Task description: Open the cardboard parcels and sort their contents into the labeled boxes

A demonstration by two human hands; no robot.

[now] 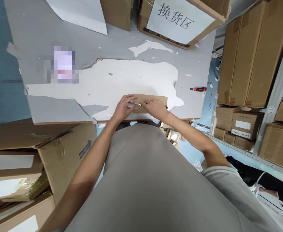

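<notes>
On the table [189, 66] — left hand [123, 109], right hand [157, 109] — both at brown cardboard [153, 97].

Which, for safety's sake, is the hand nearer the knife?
The right hand; the left hand, at the cardboard's left end, is farther from the knife.

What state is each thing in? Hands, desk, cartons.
Flat cardboard piece: on the desk, under the hands; open or sealed, can't tell.
Left hand: curled at its left end; grip unclear.
Right hand: resting on it, fingers bent; grip unclear.
Utility knife: lying loose; blade position unclear.
Desk: grey surface, torn white patches.
Tall shelf cartons: standing side by side.
</notes>
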